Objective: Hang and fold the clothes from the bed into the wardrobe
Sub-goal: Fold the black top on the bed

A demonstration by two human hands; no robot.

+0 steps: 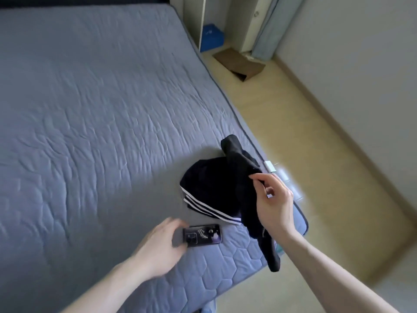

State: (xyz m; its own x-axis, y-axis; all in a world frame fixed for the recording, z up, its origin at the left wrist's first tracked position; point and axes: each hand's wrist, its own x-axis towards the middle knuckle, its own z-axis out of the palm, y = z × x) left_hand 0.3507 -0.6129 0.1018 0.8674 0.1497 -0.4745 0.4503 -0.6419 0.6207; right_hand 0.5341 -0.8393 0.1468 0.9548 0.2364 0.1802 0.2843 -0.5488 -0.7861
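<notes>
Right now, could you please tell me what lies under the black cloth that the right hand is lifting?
Under the plain black cloth lies a black garment with white stripes on the grey quilted mattress. Its right part is covered, so anything beneath there stays unseen.

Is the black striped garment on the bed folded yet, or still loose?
Loose. The black garment lies bunched near the bed corner, and the right hand pinches a dark piece draping over the edge.

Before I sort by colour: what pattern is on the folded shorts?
Black shorts with white side stripes, head view.
</notes>
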